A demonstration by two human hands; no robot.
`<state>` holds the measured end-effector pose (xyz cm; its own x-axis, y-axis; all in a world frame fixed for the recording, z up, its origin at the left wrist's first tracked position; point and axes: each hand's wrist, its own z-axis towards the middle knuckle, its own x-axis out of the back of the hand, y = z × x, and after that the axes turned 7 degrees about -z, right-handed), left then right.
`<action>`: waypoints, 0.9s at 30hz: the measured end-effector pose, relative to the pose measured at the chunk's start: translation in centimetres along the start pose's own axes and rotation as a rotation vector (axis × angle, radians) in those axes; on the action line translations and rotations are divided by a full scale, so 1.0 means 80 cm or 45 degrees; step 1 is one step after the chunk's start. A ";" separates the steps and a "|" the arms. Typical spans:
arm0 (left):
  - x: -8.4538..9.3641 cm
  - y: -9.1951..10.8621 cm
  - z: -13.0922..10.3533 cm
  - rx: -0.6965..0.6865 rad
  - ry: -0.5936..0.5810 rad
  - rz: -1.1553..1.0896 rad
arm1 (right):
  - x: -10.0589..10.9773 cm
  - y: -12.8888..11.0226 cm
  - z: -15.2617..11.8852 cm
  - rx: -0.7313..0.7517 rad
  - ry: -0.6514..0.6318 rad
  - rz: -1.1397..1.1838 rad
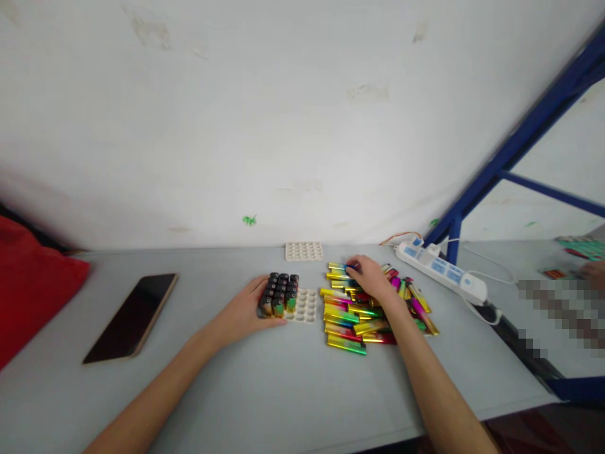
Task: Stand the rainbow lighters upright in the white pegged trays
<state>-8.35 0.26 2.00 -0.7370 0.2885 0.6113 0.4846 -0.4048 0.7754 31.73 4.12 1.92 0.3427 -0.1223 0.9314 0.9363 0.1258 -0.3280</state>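
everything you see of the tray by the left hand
The tray is whitish, perhaps plastic, with rows of round pockets. It lies flat on the table; black-topped pieces stand upright across its left part, bare pockets show at right. The left hand curls around the pieces; contact with the tray is hidden.

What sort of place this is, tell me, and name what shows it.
Likely a workshop or assembly bench: a pale holed tray partly filled with black-topped pieces, a pile of shiny coloured pieces, and a white power strip on the grey table.
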 end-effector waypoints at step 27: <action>0.000 -0.002 0.001 -0.031 0.001 0.048 | 0.013 -0.164 -0.058 -0.061 -0.264 1.748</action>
<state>-8.41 0.38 1.86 -0.7188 0.2723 0.6397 0.5002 -0.4365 0.7478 20.14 -2.22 6.45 0.9671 0.2174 -0.1322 -0.1335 -0.0090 -0.9910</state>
